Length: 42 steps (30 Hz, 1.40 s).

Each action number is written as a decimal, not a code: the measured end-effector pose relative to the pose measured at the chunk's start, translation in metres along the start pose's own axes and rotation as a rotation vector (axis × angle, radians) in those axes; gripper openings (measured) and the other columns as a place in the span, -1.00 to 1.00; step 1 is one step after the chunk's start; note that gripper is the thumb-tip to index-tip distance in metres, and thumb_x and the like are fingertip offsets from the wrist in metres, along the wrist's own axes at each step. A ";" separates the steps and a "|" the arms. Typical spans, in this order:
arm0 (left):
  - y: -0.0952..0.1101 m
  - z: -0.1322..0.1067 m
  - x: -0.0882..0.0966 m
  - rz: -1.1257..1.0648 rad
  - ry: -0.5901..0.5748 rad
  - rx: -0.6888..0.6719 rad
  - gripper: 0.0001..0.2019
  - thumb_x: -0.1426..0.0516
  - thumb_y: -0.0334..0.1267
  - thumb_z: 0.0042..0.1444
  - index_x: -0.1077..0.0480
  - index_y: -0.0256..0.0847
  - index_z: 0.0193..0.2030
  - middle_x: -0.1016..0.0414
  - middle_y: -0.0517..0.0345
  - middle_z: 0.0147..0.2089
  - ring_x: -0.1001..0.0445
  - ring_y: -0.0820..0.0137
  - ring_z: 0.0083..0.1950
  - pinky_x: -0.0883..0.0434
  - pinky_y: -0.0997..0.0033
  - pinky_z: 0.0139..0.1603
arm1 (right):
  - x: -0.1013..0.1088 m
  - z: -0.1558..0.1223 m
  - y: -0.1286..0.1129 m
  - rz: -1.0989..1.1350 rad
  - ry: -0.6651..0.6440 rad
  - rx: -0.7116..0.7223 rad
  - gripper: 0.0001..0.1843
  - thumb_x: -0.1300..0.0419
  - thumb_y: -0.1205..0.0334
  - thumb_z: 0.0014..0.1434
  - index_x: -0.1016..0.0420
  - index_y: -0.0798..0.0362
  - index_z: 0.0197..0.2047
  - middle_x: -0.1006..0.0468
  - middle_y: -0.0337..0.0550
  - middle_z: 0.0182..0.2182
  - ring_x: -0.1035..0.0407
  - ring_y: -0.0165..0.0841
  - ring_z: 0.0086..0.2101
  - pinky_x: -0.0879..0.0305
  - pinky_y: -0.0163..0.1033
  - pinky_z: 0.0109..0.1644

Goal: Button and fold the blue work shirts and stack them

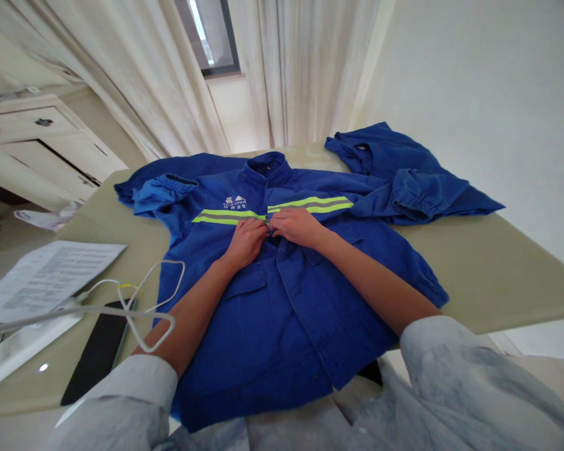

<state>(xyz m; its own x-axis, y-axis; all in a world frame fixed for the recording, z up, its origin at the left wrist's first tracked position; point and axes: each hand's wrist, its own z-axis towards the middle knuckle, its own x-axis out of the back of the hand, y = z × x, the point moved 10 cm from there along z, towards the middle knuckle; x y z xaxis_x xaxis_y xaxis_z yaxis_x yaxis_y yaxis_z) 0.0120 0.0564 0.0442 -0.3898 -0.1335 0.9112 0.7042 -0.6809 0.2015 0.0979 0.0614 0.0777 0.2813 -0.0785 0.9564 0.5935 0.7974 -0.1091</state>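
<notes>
1. Both hands are closed on the front edges of the blue jacket (244, 369), fingertips drawn together at its opening; whether a button sits between them is hidden.
2. Left hand (248, 241) pinches cloth from the jacket's left side, at the lower border of its lime-and-grey stripe (216, 217).
3. Right hand (301, 227) grips from the jacket's right side, covering part of the stripe, its curled fingers very near those of the left hand.
4. The jacket lies front up on the table (512, 275), its collar (269, 168) farthest from the person and its hem over the near table edge.
5. Above the hands the jacket's front edges look joined; directly below, a small gap shows.
6. White lettering (235, 203) sits on the jacket's left chest, above the stripe.
7. Left of the jacket lie a dark phone (96, 351), printed sheets (51, 275) and a white cable (103, 309) whose loop overlaps the jacket's left border.
8. Beyond the jacket's right shoulder, more blue cloth (390, 147) is bunched; I cannot tell whether it is a separate garment.
9. Behind the jacket, pale curtains (305, 62) hang beside a window (209, 31).
</notes>
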 end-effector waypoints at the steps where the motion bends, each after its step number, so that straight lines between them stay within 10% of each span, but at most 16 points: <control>1: 0.000 0.000 0.001 -0.002 0.007 -0.005 -0.71 0.03 -0.28 0.47 -0.53 -0.13 -0.14 -0.57 0.03 -0.13 -0.42 0.19 -0.06 -0.24 0.12 -0.02 | 0.000 0.000 0.002 0.022 0.007 -0.006 -0.96 -0.32 0.29 0.35 -0.60 0.06 -0.18 -0.63 -0.07 -0.20 -0.43 -0.23 -0.17 -0.15 -0.23 -0.13; 12: 0.001 -0.001 0.007 -0.104 0.064 -0.023 -0.73 -0.02 -0.21 0.47 -0.57 -0.13 -0.06 -0.59 0.02 -0.13 -0.45 0.21 -0.07 -0.32 0.15 -0.02 | -0.005 -0.004 0.035 0.245 0.021 -0.209 -0.85 -0.42 0.20 0.24 -0.54 0.03 -0.27 -0.58 -0.22 -0.35 -0.35 -0.33 -0.34 -0.01 -0.27 -0.26; 20: -0.046 -0.017 0.033 -0.253 0.462 0.350 -0.78 -0.12 -0.22 0.36 -0.53 -0.18 0.05 -0.61 0.02 -0.08 -0.56 0.23 -0.05 -0.48 0.20 0.06 | 0.010 -0.018 0.079 0.187 0.145 -0.559 -0.86 -0.29 0.19 0.26 -0.47 0.07 -0.25 -0.54 -0.14 -0.32 -0.33 -0.29 -0.34 -0.11 -0.25 -0.25; 24: -0.047 -0.014 0.029 -0.235 0.401 0.366 -0.66 -0.15 -0.34 0.25 -0.49 -0.18 0.16 -0.61 0.07 -0.11 -0.57 0.25 -0.10 -0.48 0.21 0.04 | 0.036 -0.007 0.035 0.081 0.159 -0.312 -0.72 -0.21 0.43 0.20 -0.47 0.05 -0.01 -0.53 -0.01 -0.03 -0.39 -0.20 -0.10 -0.22 -0.22 -0.10; 29: -0.033 -0.013 0.039 -0.187 0.415 0.307 -0.75 -0.06 -0.39 0.30 -0.52 -0.14 0.00 -0.60 0.04 -0.03 -0.55 0.20 0.07 -0.44 0.16 0.17 | 0.012 -0.010 -0.031 0.326 -0.186 0.077 -0.91 -0.26 0.28 0.35 -0.57 -0.01 -0.08 -0.59 -0.15 -0.13 -0.47 -0.26 -0.12 -0.29 -0.22 0.00; 34: -0.034 -0.017 0.046 -0.086 0.461 0.358 -0.70 -0.03 -0.36 0.36 -0.51 -0.14 0.11 -0.57 -0.01 -0.02 -0.53 0.17 0.05 -0.43 0.14 0.14 | 0.013 -0.038 -0.021 0.328 -0.063 -0.172 -0.69 -0.37 -0.06 0.32 -0.59 0.03 -0.16 -0.56 -0.13 -0.17 -0.46 -0.31 -0.23 -0.28 -0.25 -0.13; 42: 0.006 -0.011 0.051 0.144 0.322 0.242 -0.64 -0.09 -0.35 0.34 -0.53 -0.03 0.19 -0.53 -0.05 0.23 -0.44 0.07 0.23 -0.28 -0.02 0.25 | -0.013 -0.058 -0.013 0.352 0.125 -0.528 -0.66 -0.47 0.01 0.18 -0.45 0.02 -0.31 -0.46 -0.20 -0.22 -0.38 -0.35 -0.31 -0.31 -0.23 -0.18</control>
<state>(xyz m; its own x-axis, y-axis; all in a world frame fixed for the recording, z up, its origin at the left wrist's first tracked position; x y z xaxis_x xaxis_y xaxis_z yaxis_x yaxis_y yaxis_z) -0.0099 0.0376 0.0884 -0.4154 -0.4588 0.7855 0.8690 -0.4552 0.1937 0.1304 0.0175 0.0504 0.5940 0.0395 0.8035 0.7316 0.3887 -0.5600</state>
